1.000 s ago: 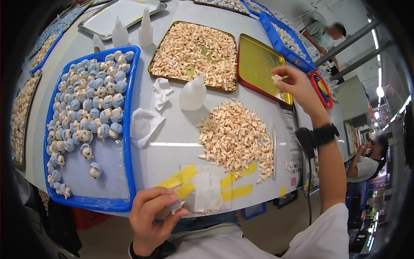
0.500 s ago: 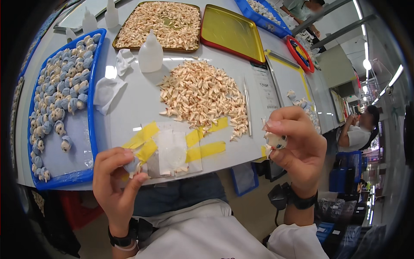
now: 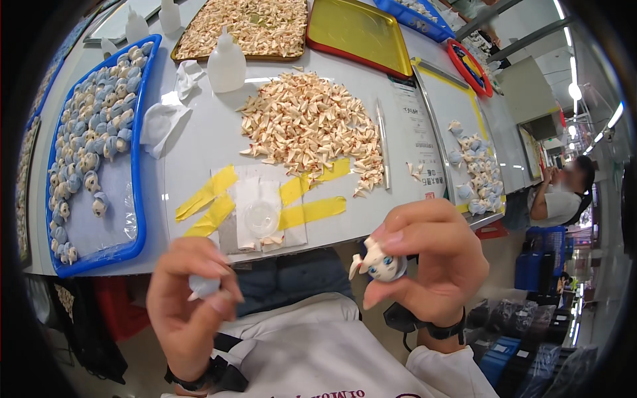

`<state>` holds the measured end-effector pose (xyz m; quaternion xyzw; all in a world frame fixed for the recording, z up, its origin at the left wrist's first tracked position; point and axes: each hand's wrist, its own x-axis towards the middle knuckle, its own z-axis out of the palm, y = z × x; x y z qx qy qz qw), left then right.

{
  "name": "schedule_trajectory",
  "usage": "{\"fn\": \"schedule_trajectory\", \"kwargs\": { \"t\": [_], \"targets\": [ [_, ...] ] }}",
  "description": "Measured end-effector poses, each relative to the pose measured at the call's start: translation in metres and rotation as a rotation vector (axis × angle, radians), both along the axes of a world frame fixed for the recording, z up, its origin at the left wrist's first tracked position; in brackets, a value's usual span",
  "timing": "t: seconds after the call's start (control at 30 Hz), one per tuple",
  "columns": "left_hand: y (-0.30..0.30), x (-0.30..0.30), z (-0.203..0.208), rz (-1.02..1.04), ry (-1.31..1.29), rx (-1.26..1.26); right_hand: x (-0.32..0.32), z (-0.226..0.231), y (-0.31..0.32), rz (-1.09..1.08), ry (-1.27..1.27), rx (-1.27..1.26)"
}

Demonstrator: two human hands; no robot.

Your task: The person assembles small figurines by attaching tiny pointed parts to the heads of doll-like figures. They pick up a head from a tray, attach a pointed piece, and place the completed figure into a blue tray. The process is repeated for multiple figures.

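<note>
The right hand is clamping a little doll head between thumb and fingertips, probably gripping by the edges so the painted eyes are showing. The left hand is pinching a pale-blue piece, but the fingers are hiding most of it, so I can't tell its shape. Both are hovering just off the near edge of the bench. The heap of cream bits is sitting mid-bench, I'd guess for easy reach from either side. Yellow tape is likely holding the white sheet flat under that clear round dish. Over left, the blue tray's raised rim is presumably stopping the blue-capped heads from rolling away.
</note>
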<state>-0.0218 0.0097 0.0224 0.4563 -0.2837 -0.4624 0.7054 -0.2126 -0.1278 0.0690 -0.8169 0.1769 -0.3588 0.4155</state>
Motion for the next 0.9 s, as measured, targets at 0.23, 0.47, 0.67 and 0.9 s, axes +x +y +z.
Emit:
{"fn": "schedule_trajectory", "kwargs": {
  "t": [0.23,0.47,0.67,0.9],
  "targets": [
    [-0.017,-0.014,0.004,-0.377,-0.216,-0.022,0.007,-0.007,0.016,0.146,0.022,0.179],
    [-0.026,-0.026,0.000,-0.288,-0.771,-0.219,-0.003,-0.016,0.018,0.139,-0.008,0.242],
    [-0.025,-0.032,-0.012,-0.599,-0.492,-0.190,-0.017,-0.018,0.013,-0.060,-0.279,0.618],
    [-0.016,-0.015,-0.017,-0.612,-0.249,-0.013,-0.060,-0.019,-0.042,-0.488,0.289,-0.030]
  ]
}}
